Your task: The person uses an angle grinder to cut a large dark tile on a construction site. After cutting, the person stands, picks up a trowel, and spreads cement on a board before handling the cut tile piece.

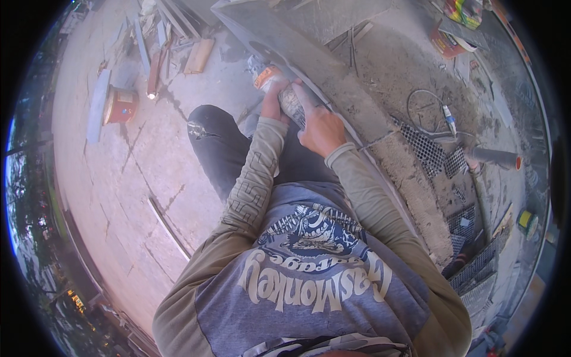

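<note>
My left hand grips a dust-coated power tool, apparently a grinder, just behind its orange front part. My right hand is wrapped round the grey body farther back, one finger lying along it. The tool's head is against or very close to the long grey stone or concrete edge running diagonally past my hands; pale dust blurs that spot, so contact is hard to make out. My dark-trousered knees are bent beneath my forearms.
Left lie a red-brown bucket, a pale board, scattered offcuts and a long strip. Right, on rough ground, are black mesh pieces, a cable connector, a pipe, a small tub and another bucket.
</note>
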`<action>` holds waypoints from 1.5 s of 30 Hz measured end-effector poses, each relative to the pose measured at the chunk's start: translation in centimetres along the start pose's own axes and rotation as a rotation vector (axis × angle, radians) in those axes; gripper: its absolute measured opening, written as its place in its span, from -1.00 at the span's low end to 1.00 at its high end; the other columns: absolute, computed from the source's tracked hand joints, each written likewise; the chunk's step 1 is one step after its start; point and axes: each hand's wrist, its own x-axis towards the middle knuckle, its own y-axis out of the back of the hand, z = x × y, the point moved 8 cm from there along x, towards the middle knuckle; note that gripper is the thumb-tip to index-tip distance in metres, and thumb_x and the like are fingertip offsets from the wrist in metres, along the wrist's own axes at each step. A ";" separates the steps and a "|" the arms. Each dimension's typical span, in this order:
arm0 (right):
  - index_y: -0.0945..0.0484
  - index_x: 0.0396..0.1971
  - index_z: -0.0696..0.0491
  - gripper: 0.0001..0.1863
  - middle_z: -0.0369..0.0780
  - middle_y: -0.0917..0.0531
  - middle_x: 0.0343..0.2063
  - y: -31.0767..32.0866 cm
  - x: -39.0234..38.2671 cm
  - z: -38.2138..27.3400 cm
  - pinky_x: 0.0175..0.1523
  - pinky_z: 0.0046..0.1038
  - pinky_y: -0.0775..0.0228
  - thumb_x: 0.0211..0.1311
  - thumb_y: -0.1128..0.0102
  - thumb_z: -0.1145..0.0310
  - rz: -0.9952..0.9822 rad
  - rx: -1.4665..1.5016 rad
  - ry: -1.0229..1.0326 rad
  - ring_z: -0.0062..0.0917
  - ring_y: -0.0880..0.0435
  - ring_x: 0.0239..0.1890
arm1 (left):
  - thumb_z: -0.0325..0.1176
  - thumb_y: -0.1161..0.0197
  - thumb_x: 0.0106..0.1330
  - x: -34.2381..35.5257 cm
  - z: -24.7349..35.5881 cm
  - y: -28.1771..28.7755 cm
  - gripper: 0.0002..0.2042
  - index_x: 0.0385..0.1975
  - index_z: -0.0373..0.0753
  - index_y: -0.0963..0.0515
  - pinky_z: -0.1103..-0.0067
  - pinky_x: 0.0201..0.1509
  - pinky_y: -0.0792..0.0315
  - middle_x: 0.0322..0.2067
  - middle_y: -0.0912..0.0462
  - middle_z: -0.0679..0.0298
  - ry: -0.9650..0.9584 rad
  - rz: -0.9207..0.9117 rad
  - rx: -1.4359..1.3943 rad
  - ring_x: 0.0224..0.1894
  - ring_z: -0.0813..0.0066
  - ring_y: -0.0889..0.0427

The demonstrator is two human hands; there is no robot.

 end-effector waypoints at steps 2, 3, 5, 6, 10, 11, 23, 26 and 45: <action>0.04 0.52 -0.34 0.11 0.05 -0.69 -0.31 -0.1 0.4 -0.1 -0.10 -0.11 -0.57 -0.06 -0.37 0.41 -0.006 -0.015 -0.012 -0.06 -0.73 -0.22 | -0.29 -0.18 0.32 0.7 0.2 0.4 -0.62 0.04 -0.36 -0.37 0.27 -0.01 -0.64 -0.16 -0.69 0.01 0.014 -0.047 -0.015 -0.11 0.15 -0.70; 0.04 0.52 -0.34 0.11 0.05 -0.70 -0.31 -0.2 0.6 -0.2 -0.10 -0.11 -0.57 -0.06 -0.37 0.41 -0.010 -0.018 -0.012 -0.06 -0.73 -0.22 | -0.29 -0.18 0.32 1.0 0.3 0.6 -0.63 0.03 -0.36 -0.38 0.28 -0.02 -0.64 -0.16 -0.69 0.02 0.011 -0.044 -0.008 -0.12 0.16 -0.71; 0.05 0.52 -0.34 0.10 0.05 -0.70 -0.30 -0.2 1.1 -0.2 -0.09 -0.10 -0.57 -0.05 -0.36 0.40 -0.019 -0.024 -0.011 -0.05 -0.73 -0.21 | -0.28 -0.19 0.31 1.7 0.5 1.1 -0.64 0.00 -0.37 -0.41 0.29 -0.03 -0.65 -0.18 -0.70 0.03 0.007 -0.036 0.005 -0.14 0.18 -0.71; 0.05 0.52 -0.34 0.10 0.05 -0.70 -0.30 -0.3 1.3 -0.2 -0.08 -0.10 -0.57 -0.05 -0.35 0.40 -0.016 -0.011 -0.006 -0.05 -0.73 -0.21 | -0.28 -0.20 0.31 1.8 0.5 1.0 -0.65 -0.01 -0.37 -0.42 0.30 -0.04 -0.65 -0.19 -0.70 0.03 0.003 -0.029 0.004 -0.16 0.19 -0.71; 0.06 0.52 -0.34 0.10 0.05 -0.71 -0.28 -0.7 2.0 -0.2 -0.07 -0.09 -0.57 -0.05 -0.33 0.41 -0.014 0.011 -0.005 -0.04 -0.73 -0.19 | -0.27 -0.21 0.30 2.3 0.6 1.1 -0.66 -0.04 -0.35 -0.44 0.31 -0.05 -0.65 -0.23 -0.70 0.05 0.017 -0.028 -0.014 -0.20 0.20 -0.72; 0.06 0.52 -0.34 0.10 0.05 -0.71 -0.28 -0.7 2.1 -0.3 -0.07 -0.09 -0.57 -0.05 -0.33 0.42 -0.016 0.008 -0.009 -0.04 -0.73 -0.19 | -0.27 -0.22 0.29 2.5 0.7 1.2 -0.66 -0.04 -0.34 -0.43 0.31 -0.05 -0.65 -0.23 -0.70 0.05 0.027 -0.035 -0.021 -0.20 0.20 -0.72; 0.05 0.53 -0.34 0.09 0.07 -0.71 -0.29 -0.5 2.1 -0.3 -0.09 -0.07 -0.57 -0.06 -0.28 0.44 0.006 -0.002 -0.008 -0.02 -0.73 -0.22 | -0.31 -0.25 0.27 2.4 1.4 0.7 -0.65 -0.01 -0.29 -0.37 0.22 0.01 -0.63 -0.17 -0.66 0.01 0.038 -0.134 -0.078 -0.10 0.12 -0.69; 0.04 0.52 -0.33 0.09 0.06 -0.71 -0.30 -0.2 1.0 -0.5 -0.11 -0.08 -0.57 -0.06 -0.30 0.44 0.001 0.021 -0.019 -0.04 -0.74 -0.22 | -0.31 -0.20 0.30 1.7 1.6 0.7 -0.60 0.07 -0.29 -0.32 0.19 0.04 -0.62 -0.13 -0.65 -0.04 0.012 -0.103 0.014 -0.06 0.09 -0.68; 0.06 0.52 -0.36 0.12 0.07 -0.70 -0.30 0.1 0.3 0.4 -0.14 -0.09 -0.58 -0.06 -0.36 0.44 -0.015 0.034 -0.011 -0.04 -0.74 -0.23 | -0.27 -0.19 0.31 0.5 0.0 0.3 -0.67 -0.03 -0.35 -0.50 0.31 -0.03 -0.61 -0.18 -0.70 0.09 0.027 -0.036 0.038 -0.17 0.23 -0.70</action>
